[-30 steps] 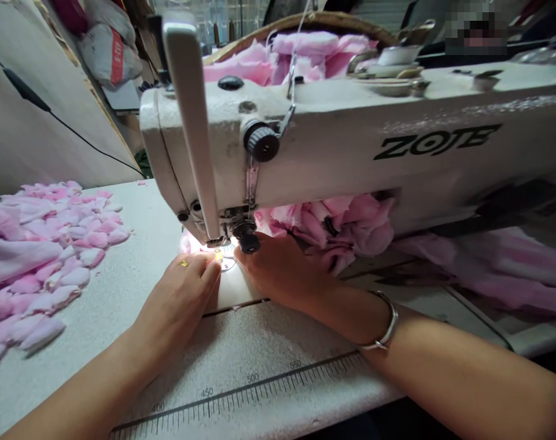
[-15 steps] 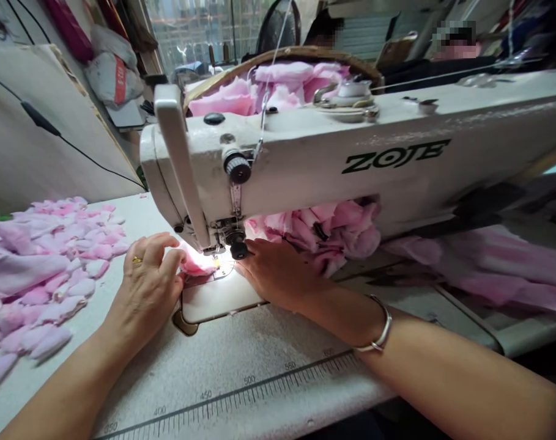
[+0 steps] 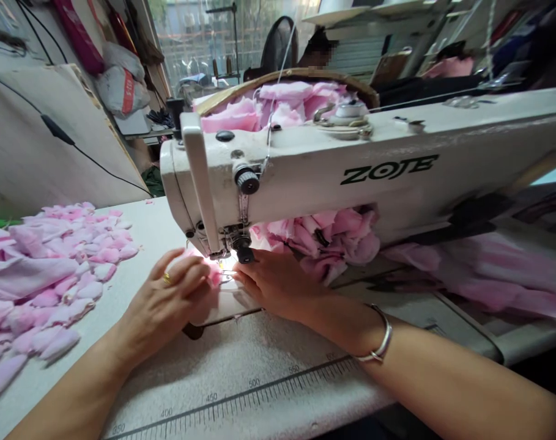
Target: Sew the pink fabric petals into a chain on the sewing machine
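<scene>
A white sewing machine [image 3: 300,183] marked ZOJE stands before me, its lamp lighting the needle area. A small piece of pink fabric [image 3: 214,274] lies at the presser foot. My left hand [image 3: 174,305], with a yellow ring, is closed on this fabric from the left, fingers curled. To the right of the needle, my right hand [image 3: 278,284] rests low on the machine bed [image 3: 227,302]; its thumb points at the foot and its other fingertips are hidden behind the black knob [image 3: 246,255]. Bunched pink fabric [image 3: 328,241] sits behind that hand, under the machine arm.
Many small pink fabric pieces [image 3: 52,287] are heaped at the left of the table. A basket [image 3: 369,91] of pink cloth stands behind the machine. More pink cloth [image 3: 484,269] lies at the right. A printed ruler [image 3: 232,397] runs along the front edge. Two people sit beyond.
My left hand has moved right, closer to the needle, and its fingers have closed over the small pink piece. The right hand stays beside the needle. The view has shifted slightly.
</scene>
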Demonstrator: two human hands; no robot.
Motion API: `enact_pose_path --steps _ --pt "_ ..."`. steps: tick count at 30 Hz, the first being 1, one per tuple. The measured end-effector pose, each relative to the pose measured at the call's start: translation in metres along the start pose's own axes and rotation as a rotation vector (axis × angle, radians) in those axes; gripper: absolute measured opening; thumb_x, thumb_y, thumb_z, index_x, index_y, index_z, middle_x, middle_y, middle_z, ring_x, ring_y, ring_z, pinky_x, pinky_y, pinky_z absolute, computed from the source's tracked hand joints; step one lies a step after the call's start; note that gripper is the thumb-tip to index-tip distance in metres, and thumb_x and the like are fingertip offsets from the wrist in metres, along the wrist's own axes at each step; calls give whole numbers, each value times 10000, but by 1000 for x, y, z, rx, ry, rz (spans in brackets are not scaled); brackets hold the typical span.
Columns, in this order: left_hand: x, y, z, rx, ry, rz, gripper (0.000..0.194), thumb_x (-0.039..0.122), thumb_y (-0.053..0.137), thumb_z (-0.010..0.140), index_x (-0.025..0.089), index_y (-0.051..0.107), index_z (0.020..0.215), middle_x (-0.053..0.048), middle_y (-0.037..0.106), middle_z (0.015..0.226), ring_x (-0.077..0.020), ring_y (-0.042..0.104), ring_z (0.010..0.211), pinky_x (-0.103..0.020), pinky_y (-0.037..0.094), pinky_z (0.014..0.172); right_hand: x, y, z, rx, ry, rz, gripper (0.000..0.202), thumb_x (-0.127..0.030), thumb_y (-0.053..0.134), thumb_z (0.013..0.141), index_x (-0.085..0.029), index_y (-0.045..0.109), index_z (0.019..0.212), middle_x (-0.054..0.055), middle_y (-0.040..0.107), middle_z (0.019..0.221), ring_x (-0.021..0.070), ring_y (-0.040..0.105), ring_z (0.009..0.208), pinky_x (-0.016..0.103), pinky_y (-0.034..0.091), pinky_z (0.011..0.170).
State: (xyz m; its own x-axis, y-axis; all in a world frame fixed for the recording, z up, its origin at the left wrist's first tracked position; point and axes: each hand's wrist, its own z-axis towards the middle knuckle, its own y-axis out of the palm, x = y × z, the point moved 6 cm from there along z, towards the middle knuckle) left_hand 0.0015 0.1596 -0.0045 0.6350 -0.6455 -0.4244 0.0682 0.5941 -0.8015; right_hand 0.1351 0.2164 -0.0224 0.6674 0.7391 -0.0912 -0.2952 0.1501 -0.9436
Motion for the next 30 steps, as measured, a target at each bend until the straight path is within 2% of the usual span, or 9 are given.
enact_pose_path --steps 2,4,8,13,15,19,22,27,30 --pt "12 -1 2 -2 125 -71 186 96 546 887 156 588 1058 -45 612 1099 -226 476 1153 -469 292 1141 -5 1 3 2 11 -29 176 -263 499 912 -202 659 874 29 674 834 177 604 671 317 251 477" --pt "15 4 4 -49 132 -150 178 104 533 901 133 577 1070 -56 614 1095 -227 482 1140 -462 303 1134 -11 3 8 -7 5 -54 153 -245 515 895 -191 654 858 42 676 798 182 598 642 317 233 454" --pt "4 21 2 -179 -89 -365 147 119 431 945 138 537 1045 -70 602 1072 -206 517 1046 -407 431 983 -17 4 12 -33 -64 -74 138 -227 521 894 -168 642 864 54 672 778 176 584 608 309 229 439" --pt "-13 29 -10 -203 -419 -534 147 183 330 964 178 476 978 -49 578 919 -171 543 817 -324 481 706 0 -4 1 -4 -90 -95 124 -226 547 895 -178 648 840 40 653 829 179 596 673 313 279 469" --pt "-16 30 -12 -214 -483 -545 144 225 335 963 187 471 989 -30 570 864 -163 538 748 -308 467 647 7 -6 -4 6 -81 -91 124 -216 544 899 -181 648 841 28 642 849 184 602 721 319 326 506" --pt "-19 31 -12 -197 -556 -572 162 309 414 953 201 479 1053 -26 598 899 -156 567 756 -294 473 657 7 -3 -6 4 -126 -111 118 -229 536 904 -181 633 856 22 628 866 189 588 734 329 344 507" --pt "-20 36 -12 -197 -548 -573 184 328 475 932 209 511 1068 -33 614 943 -165 583 808 -299 486 691 2 1 -4 14 -162 -117 94 -192 532 897 -175 620 869 25 629 881 184 576 738 328 326 479" --pt "-19 36 -9 -130 -394 -576 223 170 415 922 213 630 965 -53 633 1004 -185 595 924 -320 500 770 -2 4 -2 27 -195 -171 104 -113 534 867 -181 609 845 24 613 793 181 548 708 334 259 433" --pt "-18 31 -6 -80 -312 -567 247 151 429 928 222 662 974 -54 655 1024 -190 594 954 -330 497 797 -3 5 -3 2 -216 -191 116 -80 562 828 -184 611 831 26 617 803 188 546 743 342 242 429"
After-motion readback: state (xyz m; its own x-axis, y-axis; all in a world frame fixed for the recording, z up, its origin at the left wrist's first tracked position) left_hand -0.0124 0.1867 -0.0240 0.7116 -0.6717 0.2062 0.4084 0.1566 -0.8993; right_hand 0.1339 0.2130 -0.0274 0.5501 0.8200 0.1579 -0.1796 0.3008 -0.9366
